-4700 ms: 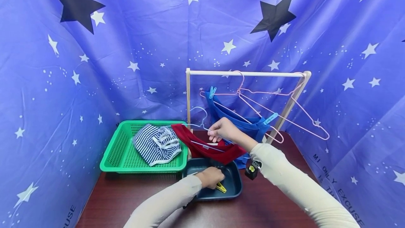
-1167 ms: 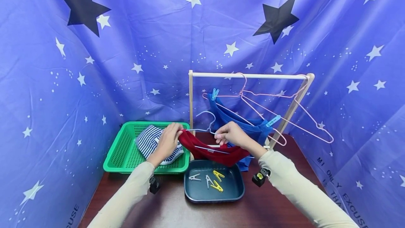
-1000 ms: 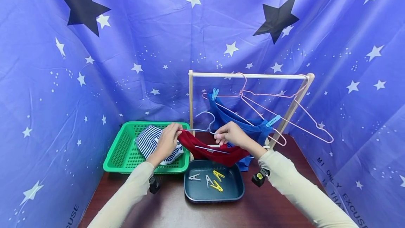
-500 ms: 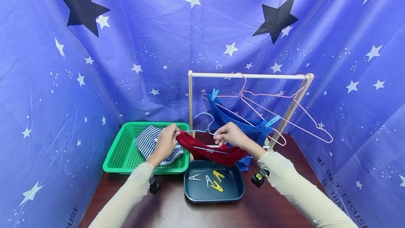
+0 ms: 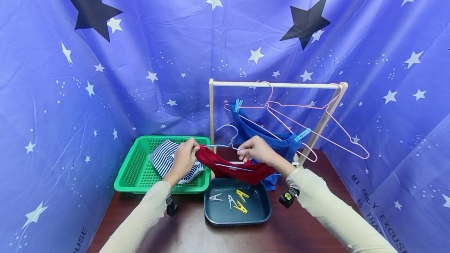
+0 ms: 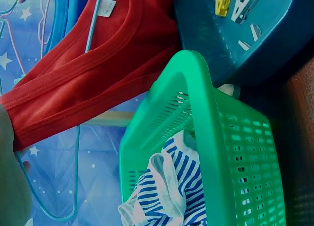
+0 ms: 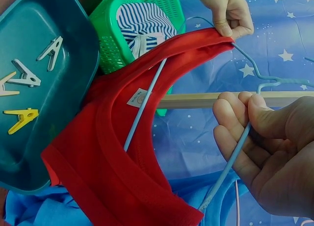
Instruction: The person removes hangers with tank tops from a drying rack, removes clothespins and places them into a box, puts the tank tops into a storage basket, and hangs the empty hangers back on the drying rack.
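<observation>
A red sleeveless top (image 5: 225, 168) hangs over a light blue wire hanger (image 7: 227, 163), its neck opening towards me. My left hand (image 5: 183, 160) pinches the top's left shoulder strap at that end of the hanger. With thumb and fingers my right hand (image 5: 259, 152) holds the hanger's arm just right of its hook. In the right wrist view the right fingers (image 7: 230, 108) curl behind the wire, and the far strap lies low on the hanger's other end. Below the top sits a dark tray (image 5: 258, 204) with yellow clothespins (image 5: 240, 207) and grey clothespins (image 5: 216, 197).
A green basket (image 5: 158, 189) at left holds a striped garment (image 5: 163, 158). Behind stands a wooden rack (image 5: 239, 84) with pink hangers. One bears a blue garment (image 5: 292, 148) clipped by light blue clothespins (image 5: 302, 134). The rack's right post (image 5: 318, 128) is near my right forearm.
Earlier my left hand was in the tray; it has since moved up and left to the red top's strap. Over the last second the strap has shifted slightly left. My right hand stays on the hanger.
</observation>
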Motion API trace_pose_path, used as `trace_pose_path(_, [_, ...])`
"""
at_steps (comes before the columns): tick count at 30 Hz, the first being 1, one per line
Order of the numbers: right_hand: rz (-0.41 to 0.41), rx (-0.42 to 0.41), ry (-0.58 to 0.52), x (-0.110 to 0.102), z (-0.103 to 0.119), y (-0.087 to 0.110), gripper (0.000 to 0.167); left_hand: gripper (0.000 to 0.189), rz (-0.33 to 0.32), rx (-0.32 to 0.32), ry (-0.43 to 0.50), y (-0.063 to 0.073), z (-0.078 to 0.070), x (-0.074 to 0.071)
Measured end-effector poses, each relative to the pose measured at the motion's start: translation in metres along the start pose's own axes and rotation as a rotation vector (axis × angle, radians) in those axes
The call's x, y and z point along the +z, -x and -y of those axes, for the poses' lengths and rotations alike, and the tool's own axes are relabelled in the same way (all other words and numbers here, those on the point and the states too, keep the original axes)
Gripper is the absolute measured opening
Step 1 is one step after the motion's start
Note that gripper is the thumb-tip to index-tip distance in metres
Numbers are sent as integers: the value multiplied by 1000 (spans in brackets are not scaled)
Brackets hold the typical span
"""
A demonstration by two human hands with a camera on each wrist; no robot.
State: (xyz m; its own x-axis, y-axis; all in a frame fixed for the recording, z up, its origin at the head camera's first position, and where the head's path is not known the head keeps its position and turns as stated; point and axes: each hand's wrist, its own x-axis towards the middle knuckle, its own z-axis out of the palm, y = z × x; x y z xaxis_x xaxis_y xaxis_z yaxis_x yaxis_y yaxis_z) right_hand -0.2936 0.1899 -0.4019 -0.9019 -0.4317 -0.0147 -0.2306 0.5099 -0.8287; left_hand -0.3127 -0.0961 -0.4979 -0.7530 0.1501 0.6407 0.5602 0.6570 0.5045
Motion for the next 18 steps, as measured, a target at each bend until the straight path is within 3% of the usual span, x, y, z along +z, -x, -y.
trace_pose_path(18, [-3, 7, -9, -1, 0, 0, 16, 7, -10, -102, 1, 3, -1, 0])
